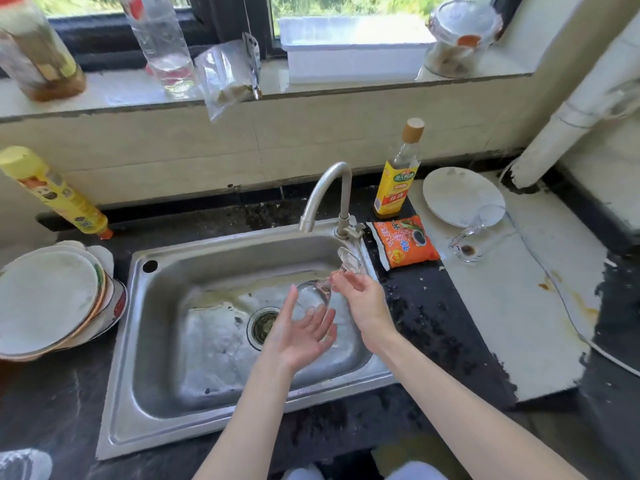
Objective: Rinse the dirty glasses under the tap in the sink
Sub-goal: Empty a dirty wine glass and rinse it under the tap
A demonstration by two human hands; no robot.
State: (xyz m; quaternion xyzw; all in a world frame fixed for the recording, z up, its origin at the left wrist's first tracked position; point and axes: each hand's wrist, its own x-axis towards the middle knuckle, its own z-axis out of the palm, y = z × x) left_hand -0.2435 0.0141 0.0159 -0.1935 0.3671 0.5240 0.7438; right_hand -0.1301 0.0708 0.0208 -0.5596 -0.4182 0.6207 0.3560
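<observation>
Over the steel sink (162,271), right of centre and above the drain (263,325): a stemmed glass (317,292) held on its side, foot toward the far right, bowl toward the near left. Right hand (363,299) pinching the stem, grip narrow and closed on the glass. Left hand (304,330) spread palm-up just below the bowl, grip wide, holding nothing, fingers seemingly brushing the rim.

Tap (329,192) arching over the far edge of the sink, spout ending left of the glass; no stream plainly visible, so hard to tell whether running.

Advice for the step, as a judgement: carry the bowl left and far, directly under the spout; tilt the mouth upward to fill, then turn slowly by the stem; keep the left palm cupped beneath as support; avoid knocking thin glass against the tap or the steel wall.

Second glass (479,237), brown residue at its base, waiting on the counter (502,323) at right, beside a white plate (457,194). Stacked plates (52,299) at left.
</observation>
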